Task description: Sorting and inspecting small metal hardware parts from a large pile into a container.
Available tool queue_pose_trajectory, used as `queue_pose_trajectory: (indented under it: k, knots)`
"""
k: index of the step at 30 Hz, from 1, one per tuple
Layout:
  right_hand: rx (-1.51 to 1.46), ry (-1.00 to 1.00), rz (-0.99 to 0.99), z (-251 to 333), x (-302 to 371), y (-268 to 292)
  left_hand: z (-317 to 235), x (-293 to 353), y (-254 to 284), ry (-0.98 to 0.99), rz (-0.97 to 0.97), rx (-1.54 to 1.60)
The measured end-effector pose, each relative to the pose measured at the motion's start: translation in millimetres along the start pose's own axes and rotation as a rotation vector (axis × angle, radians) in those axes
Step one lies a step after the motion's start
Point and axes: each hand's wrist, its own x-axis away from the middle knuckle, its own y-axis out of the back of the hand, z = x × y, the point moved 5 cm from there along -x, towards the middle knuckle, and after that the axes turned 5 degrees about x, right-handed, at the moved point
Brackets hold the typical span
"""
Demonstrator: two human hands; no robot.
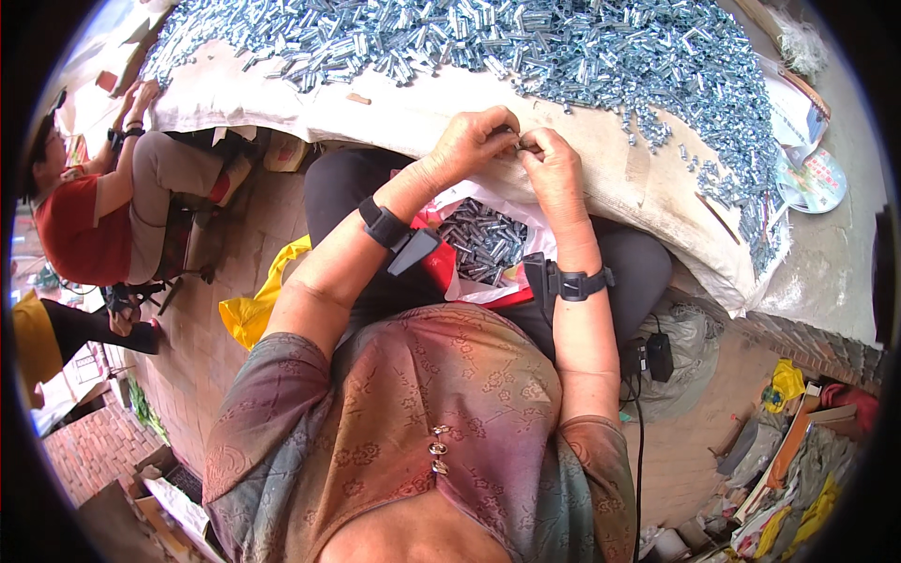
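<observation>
My left hand [477,145] and my right hand [553,167] meet above the near edge of a cloth-covered table [394,117]. Thumb and fingers of both are pinched together around a small metal part, mostly hidden by the fingertips. Below them, between my legs, a white and red plastic bag [537,225] gapes, holding many dark metal cylinders [481,242]. Beyond my hands, a wide heap of shiny, bluish-silver metal sleeves [507,42] covers the far part of the table. Smaller silver pieces [727,192] lie scattered toward the right.
At the left, another person in a red top [80,230] sits by the same table, hands at its edge. A yellow bag [265,296] lies beside my left leg. A round fan [812,180] rests at the right. A black cable [639,469] hangs by my right arm.
</observation>
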Motion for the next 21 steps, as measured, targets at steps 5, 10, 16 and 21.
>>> queue_pose_trajectory:
  k: [5, 10, 16, 21]
  knots:
    - [0.195, 0.062, 0.089, 3, -11, 13, -16, -2, -13, -0.355, -0.044, -0.464]
    - [0.457, 0.066, -0.250, -26, -29, 30, -14, -5, -14, -0.303, -0.009, -0.470]
    - [0.739, 0.121, -0.316, -16, -44, 27, 11, -6, 8, 0.106, -0.014, 0.573]
    - [0.716, 0.131, -0.312, -22, -44, 28, 9, -13, 19, 0.167, -0.067, 0.701]
